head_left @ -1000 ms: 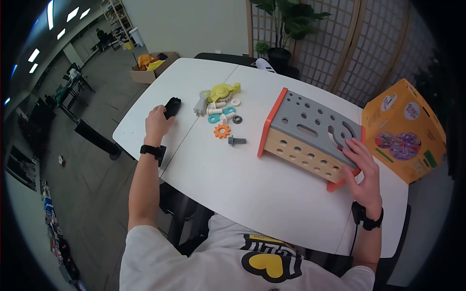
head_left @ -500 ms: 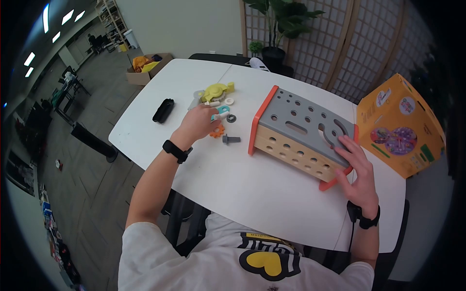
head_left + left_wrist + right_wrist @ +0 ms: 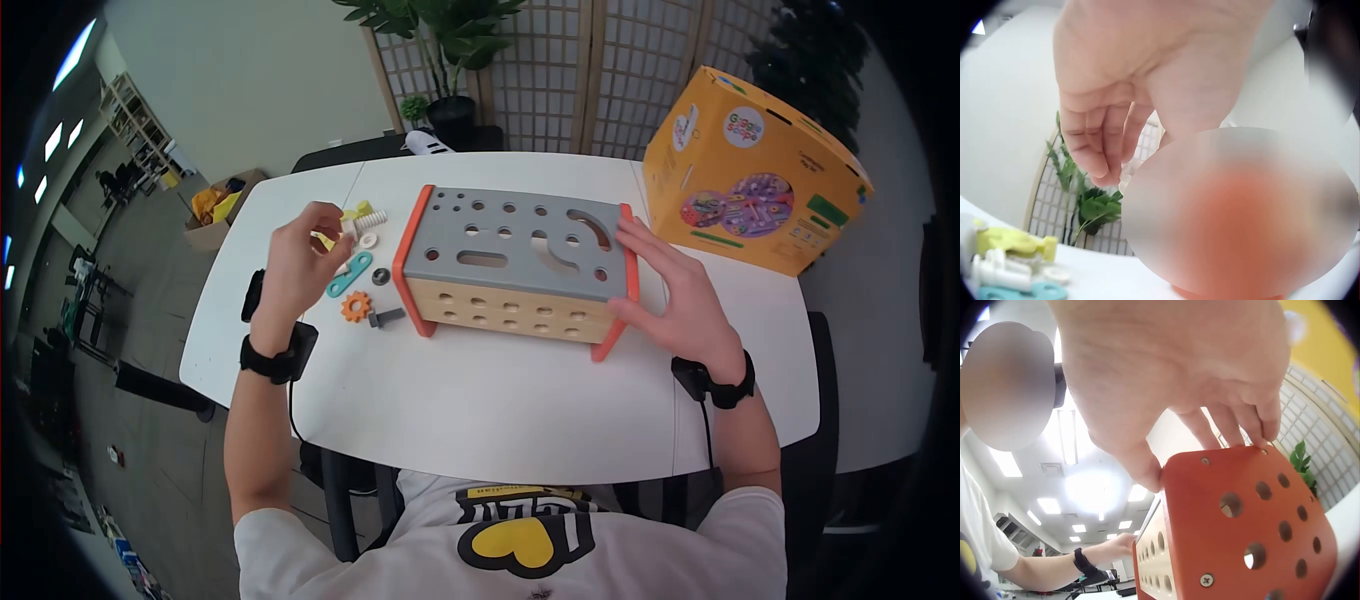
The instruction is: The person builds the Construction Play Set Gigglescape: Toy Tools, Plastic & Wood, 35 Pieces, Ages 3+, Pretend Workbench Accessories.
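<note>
My left hand (image 3: 300, 258) pinches a white screw (image 3: 368, 222) above the small parts; in the left wrist view only a bit of white shows at the fingertips of the hand (image 3: 1147, 69). My right hand (image 3: 680, 295) rests on the right end of the toy box (image 3: 490, 240), which has a grey holed top, wooden side and red ends. In the right wrist view the hand (image 3: 1179, 375) has its thumb and fingers along the top edge of the red end panel (image 3: 1241, 519). Under the left hand lie a teal strip (image 3: 349, 275) and a white ring (image 3: 369, 241).
Near the toy box's left end lie an orange gear (image 3: 355, 307), a grey bolt (image 3: 386, 317) and a dark ring (image 3: 380, 276). A yellow carton (image 3: 750, 180) stands at the table's back right. Yellow parts (image 3: 1013, 242) sit beside white ones in the left wrist view.
The left hand let go of a black case, moved right to the small parts and lifted a white screw. The right hand stays on the toy box. The head view has swung right.
</note>
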Tool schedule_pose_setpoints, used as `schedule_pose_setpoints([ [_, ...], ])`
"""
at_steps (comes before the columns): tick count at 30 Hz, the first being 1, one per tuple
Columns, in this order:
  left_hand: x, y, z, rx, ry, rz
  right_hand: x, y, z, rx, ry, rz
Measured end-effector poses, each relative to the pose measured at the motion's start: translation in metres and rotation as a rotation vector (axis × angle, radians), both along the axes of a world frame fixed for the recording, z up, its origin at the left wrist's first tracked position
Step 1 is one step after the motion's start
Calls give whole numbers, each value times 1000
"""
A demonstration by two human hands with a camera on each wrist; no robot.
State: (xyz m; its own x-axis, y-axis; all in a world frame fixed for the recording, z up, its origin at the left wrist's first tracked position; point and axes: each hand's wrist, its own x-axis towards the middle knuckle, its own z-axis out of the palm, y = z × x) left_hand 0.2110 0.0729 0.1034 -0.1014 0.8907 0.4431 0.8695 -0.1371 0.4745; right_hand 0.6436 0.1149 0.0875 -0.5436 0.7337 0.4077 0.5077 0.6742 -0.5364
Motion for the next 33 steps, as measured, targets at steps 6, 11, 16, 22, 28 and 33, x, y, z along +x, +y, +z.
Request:
schedule_pose_setpoints([
  [6,76,4,63,-7,-88,-334,-4,6,-8,1,16,34],
  [11,135,22,64,-59,-16,-566,-5,7,-8,34,-1,30],
  [16,172,34,64,-68,69,-656,-5,7,-6,54,-43,14],
  [22,187,44,61,-114,179,-725,-6,6,-6,66,-43,-4],
  [28,191,52,69,-156,259,-783,-5,9,-6,83,-59,7],
  [33,198,51,69,-122,293,-816,-4,9,-5,103,-67,6],
])
